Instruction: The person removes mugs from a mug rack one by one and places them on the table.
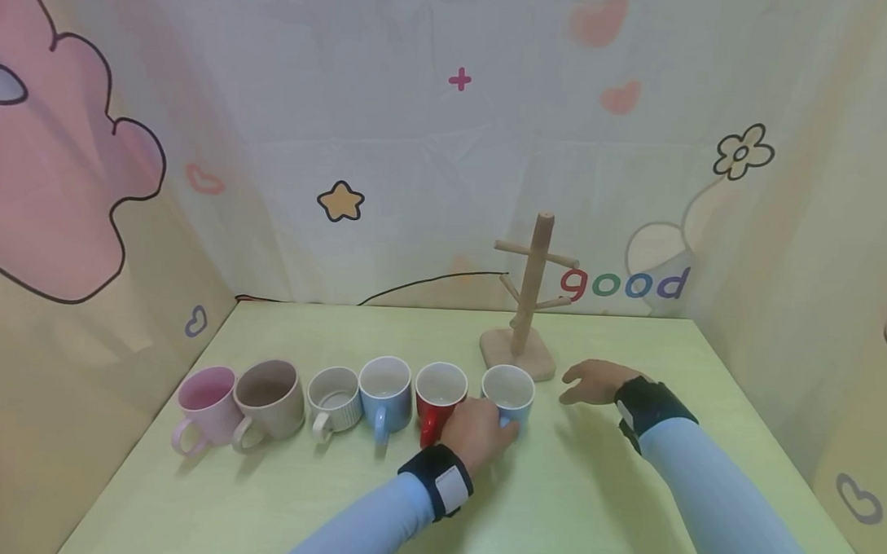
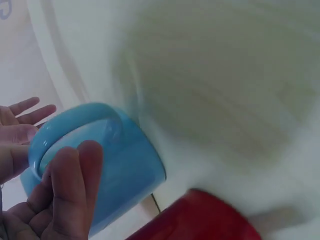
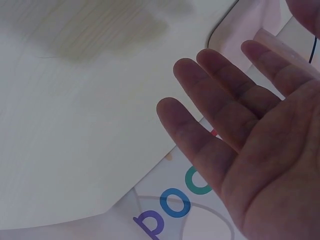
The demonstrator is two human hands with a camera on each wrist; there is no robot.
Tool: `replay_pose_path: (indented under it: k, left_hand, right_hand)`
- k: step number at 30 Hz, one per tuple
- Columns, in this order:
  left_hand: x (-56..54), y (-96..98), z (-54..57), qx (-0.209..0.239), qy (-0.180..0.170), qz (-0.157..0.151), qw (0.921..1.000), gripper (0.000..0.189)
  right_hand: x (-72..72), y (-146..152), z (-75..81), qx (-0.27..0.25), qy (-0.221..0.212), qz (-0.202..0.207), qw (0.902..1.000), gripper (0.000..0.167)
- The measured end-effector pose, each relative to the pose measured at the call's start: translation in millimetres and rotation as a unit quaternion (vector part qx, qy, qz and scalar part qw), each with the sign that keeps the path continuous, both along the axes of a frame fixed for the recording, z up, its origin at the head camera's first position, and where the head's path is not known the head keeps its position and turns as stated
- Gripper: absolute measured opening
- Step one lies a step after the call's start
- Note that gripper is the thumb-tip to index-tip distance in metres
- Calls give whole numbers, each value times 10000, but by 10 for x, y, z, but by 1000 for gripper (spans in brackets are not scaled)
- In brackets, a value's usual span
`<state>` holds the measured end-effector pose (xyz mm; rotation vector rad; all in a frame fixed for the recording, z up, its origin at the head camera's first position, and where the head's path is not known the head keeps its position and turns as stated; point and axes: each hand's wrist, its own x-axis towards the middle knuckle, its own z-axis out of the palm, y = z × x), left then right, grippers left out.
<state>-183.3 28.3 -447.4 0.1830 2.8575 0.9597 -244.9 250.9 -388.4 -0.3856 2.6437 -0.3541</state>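
Note:
At the right end of a row of mugs, my left hand [image 1: 477,435] has its thumb and fingers at the handle of a light blue mug [image 1: 509,393]. In the left wrist view, the handle of this blue mug [image 2: 132,170] passes between the thumb and the fingers [image 2: 70,185]. The mug stands upright on the table. A red mug [image 1: 440,387] sits just left of it, partly behind my left hand. Off to the right of the blue mug, my right hand [image 1: 597,382] hovers over the table, holding nothing. Its fingers [image 3: 220,107] are spread in the right wrist view.
A wooden mug rack [image 1: 531,288] with several bare pegs stands behind the blue mug. Left along the row are another blue mug [image 1: 387,389], a ribbed white mug [image 1: 336,400], a beige mug [image 1: 270,397] and a pink mug [image 1: 211,407]. A printed cloth [image 1: 419,146] hangs behind the table.

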Motion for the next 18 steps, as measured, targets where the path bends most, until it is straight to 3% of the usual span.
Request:
replay_pose_path:
  k: [5,11,14,18]
  left_hand:
    - [38,-38,125,-494,375,-364,9974,35]
    - [14,-162,327,-414,771,-642,9941,38]
    - [-62,-261,425,-435,1097,-608,9912,39]
    - [-209,-415,535,-841,1419,-382,9856,35]
  right_hand:
    - [-5,4,-3,5,-10,-7,10000,51]
    - [-21,25,-12,-55,-66,-88,9999,51]
    - [-22,29,-12,-65,-57,-121,9999,52]
    - [-18,30,-11,-58,2,-130,9999,51]
